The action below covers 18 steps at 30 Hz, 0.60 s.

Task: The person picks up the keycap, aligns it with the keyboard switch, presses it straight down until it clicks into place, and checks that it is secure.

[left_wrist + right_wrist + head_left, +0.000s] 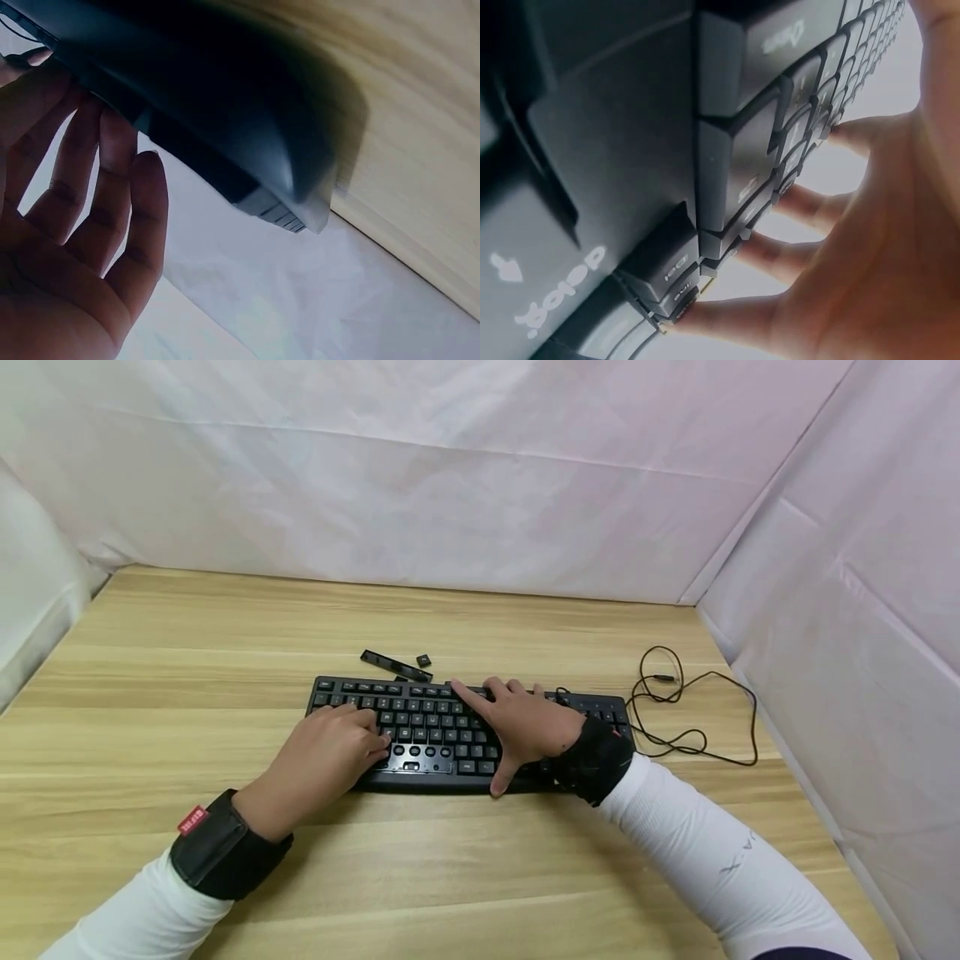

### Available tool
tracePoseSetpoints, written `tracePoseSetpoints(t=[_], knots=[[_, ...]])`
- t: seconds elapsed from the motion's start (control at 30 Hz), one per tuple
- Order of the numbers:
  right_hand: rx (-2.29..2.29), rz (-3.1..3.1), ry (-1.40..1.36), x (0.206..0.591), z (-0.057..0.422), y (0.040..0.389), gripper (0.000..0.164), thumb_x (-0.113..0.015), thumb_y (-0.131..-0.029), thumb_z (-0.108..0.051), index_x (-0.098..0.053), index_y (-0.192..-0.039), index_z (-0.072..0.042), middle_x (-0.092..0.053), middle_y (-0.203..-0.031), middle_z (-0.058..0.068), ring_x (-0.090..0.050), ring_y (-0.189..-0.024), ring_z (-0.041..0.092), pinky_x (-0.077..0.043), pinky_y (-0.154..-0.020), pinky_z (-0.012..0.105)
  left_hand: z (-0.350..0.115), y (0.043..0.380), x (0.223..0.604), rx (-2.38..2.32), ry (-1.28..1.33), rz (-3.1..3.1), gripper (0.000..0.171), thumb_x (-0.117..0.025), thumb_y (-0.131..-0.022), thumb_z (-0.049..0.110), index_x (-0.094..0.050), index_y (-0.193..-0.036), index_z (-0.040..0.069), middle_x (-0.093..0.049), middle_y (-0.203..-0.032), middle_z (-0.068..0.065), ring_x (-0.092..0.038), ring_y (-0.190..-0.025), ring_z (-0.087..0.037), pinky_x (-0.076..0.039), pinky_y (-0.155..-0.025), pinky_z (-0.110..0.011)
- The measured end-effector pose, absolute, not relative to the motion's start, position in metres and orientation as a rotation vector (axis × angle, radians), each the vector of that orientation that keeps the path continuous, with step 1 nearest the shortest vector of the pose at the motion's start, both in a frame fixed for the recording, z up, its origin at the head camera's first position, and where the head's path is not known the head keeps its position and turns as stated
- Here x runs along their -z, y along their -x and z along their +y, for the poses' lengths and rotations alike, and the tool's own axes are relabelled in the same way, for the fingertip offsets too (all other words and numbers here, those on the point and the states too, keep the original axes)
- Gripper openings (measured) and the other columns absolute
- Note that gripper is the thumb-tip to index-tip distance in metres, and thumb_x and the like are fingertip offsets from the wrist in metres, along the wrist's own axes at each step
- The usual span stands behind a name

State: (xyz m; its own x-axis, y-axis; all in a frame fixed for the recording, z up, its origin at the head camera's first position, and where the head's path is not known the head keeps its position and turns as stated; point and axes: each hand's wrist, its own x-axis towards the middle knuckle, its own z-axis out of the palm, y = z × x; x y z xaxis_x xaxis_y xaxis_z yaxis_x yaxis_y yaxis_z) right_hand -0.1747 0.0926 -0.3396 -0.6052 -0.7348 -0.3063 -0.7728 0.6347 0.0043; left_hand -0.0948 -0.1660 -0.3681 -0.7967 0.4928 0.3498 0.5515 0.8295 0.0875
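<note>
A black keyboard (420, 783) lies on the table with several keycaps off its lower rows, where a bare patch (423, 764) with round key posts shows. Over its left part is my left hand (330, 752), fingers bent, thumb tip down at the keys beside that patch. I cannot tell whether thumb and fingers pinch a keycap. In the left wrist view, bent fingers (146, 217) reach up to the keyboard's edge. Spread wide across the right part, my right hand (528, 722) touches the far key rows with extended fingers (810, 206), its thumb at the near edge.
Behind the keyboard lie a long black bar-shaped keycap (393, 664) and a small square keycap (423, 660). A thin black cable (752, 718) loops over the table (450, 877) on the right. White cloth (420, 502) hangs behind and at the sides.
</note>
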Motion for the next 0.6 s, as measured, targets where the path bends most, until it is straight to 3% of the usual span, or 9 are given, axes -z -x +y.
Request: tracePoseSetpoints(t=[0.6], knots=[[-0.224,2.569,1.189,0.3386,0.0913,0.1746,0.144,-0.074,-0.042,-0.076,0.000,-0.153,-0.020,-0.037,-0.136,0.020,-0.042,-0.112,0.037,-0.044,-0.082,0.058,-0.1662,0.0948,0.3699,0.240,0.809,-2.666,0.011,-0.076,-0.076,0.014,-0.070,-0.070,0.006,-0.057,-0.064,0.000,-0.052,-0.060,-0.019,-0.046,-0.050,-0.036]])
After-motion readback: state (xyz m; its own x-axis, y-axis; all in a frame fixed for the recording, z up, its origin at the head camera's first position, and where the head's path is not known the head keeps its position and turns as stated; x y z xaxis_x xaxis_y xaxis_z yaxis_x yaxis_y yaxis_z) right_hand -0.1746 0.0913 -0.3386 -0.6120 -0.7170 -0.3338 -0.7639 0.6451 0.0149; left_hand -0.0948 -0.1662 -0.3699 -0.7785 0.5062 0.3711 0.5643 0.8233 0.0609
